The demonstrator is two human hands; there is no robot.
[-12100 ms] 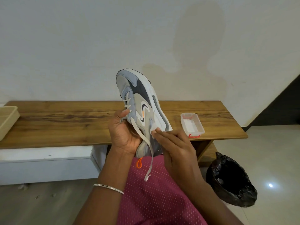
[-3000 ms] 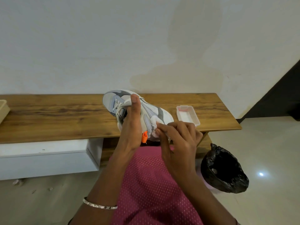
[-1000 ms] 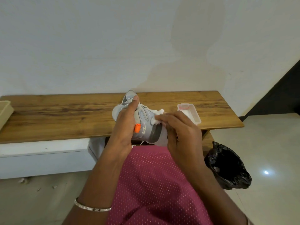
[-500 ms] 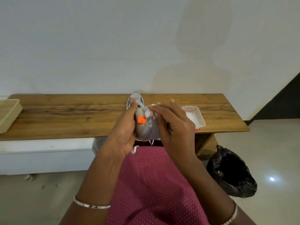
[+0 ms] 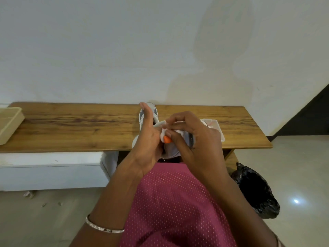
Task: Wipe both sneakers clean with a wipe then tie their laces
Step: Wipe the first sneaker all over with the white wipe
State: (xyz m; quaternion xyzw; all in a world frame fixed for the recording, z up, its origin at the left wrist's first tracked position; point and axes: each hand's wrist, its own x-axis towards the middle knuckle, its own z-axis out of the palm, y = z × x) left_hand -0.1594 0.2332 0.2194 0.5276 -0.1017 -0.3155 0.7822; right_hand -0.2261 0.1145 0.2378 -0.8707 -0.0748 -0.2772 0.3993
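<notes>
I see left hand (image 5: 147,141) gripping sneaker (image 5: 171,148) | right hand (image 5: 194,139) pinching wipe (image 5: 164,133) at heel | desk (image 5: 80,129) at 12 o'clock

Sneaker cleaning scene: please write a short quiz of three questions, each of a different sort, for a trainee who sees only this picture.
1. True or false: the sneaker rests flat on the wooden bench with no hand on it.
2. Multiple choice: what does the right hand press against the sneaker? A) a brush B) a white wipe C) a sponge
3. Fill in: the black bag sits on the ____, to the right of the person's lap.

Key:
1. False; the left hand holds it up in front of the bench.
2. B
3. floor
</notes>
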